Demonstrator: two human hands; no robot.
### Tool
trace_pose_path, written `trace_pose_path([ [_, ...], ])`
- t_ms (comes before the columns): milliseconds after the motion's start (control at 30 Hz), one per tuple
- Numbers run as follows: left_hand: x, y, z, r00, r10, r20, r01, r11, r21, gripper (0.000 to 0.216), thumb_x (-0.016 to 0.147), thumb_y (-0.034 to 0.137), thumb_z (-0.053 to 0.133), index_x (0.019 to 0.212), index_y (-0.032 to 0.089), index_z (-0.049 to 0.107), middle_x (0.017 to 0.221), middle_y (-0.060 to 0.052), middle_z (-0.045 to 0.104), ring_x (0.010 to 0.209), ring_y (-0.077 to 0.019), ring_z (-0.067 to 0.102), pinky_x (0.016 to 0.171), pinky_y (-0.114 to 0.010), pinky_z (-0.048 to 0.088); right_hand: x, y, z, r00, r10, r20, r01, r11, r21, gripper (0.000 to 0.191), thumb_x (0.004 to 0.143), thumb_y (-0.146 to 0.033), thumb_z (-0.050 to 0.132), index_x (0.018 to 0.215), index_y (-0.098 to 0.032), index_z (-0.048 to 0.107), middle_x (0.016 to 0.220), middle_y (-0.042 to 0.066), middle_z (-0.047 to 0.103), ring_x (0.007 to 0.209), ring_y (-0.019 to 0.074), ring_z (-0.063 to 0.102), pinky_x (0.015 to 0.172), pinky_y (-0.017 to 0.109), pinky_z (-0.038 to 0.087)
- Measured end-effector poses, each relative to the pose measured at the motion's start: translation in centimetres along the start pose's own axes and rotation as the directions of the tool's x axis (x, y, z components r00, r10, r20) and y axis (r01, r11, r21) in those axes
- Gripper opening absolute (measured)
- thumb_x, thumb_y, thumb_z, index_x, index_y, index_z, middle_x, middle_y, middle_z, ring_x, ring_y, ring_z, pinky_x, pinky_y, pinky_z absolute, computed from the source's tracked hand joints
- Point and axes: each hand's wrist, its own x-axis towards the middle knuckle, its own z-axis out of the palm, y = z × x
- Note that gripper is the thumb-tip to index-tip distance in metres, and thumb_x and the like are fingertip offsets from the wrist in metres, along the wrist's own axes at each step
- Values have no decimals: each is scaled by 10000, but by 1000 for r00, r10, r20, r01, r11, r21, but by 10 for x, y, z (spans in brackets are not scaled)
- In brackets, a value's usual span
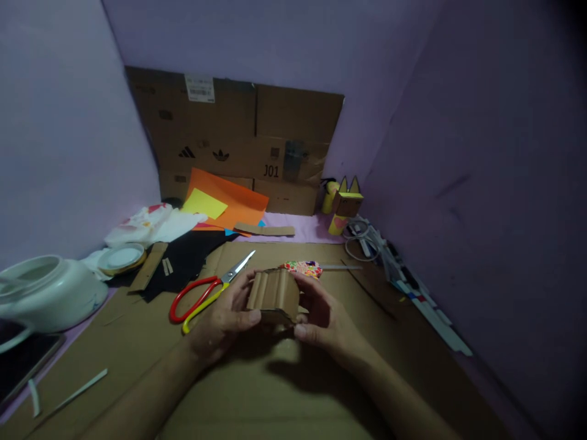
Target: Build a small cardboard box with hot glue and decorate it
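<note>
A small box-like piece of folded brown cardboard (pixel 274 293), its top ribbed and creased, is held between both hands above the cardboard-covered table. My left hand (pixel 229 318) grips its left side, with the thumb along the near edge. On the right side, my right hand (pixel 325 318) closes around it, thumb at the lower near corner. The underside of the piece is hidden. Scissors (pixel 215 292) with red and yellow handles lie just left of my left hand, blades partly spread. Behind the cardboard piece rests a flower-patterned object (pixel 302 267) with a thin strip reaching right.
A white pot (pixel 55 293) stands at the left by a dark flat device (pixel 27 363). Orange paper (pixel 233 201) and black sheets (pixel 177 269) lie at the back left. A cardboard cat figure (pixel 346 208) stands back right. Paper strips (pixel 82 388) lie front left.
</note>
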Motion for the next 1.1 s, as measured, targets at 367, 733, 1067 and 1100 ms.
trace_pose_path([
  [367,5,-1,-6,982,-153,108,182,910,-373,624,690,141,519,1309,164,449,1108,-132,642,860,-271,632,667,-368,524,-2,9,-4,999,-33,-25,34,999,21,523,649,-299,774,1116,-235,549,940,34,596,797,156,579,753,328,458],
  [733,8,2,-3,982,-152,110,184,898,-400,639,675,144,471,1314,132,442,1056,-139,668,793,-256,645,615,-336,517,-1,9,-4,1000,-6,-26,6,1000,11,544,646,-320,778,1116,-224,521,908,26,599,803,155,583,764,339,464],
  [1067,7,2,-3,986,-161,40,165,924,-344,651,629,160,494,1279,121,485,1013,-127,687,767,-258,650,614,-349,517,-3,8,-3,1000,9,-26,-11,998,-62,527,680,-316,747,1141,-223,510,916,38,602,812,182,607,766,371,482],
  [1100,7,2,-3,987,-156,29,157,930,-332,649,629,161,499,1276,119,486,1011,-129,687,764,-260,651,616,-354,518,-3,7,-3,1000,5,-21,-6,998,-69,536,677,-318,748,1146,-226,505,921,39,598,809,182,607,762,372,485],
])
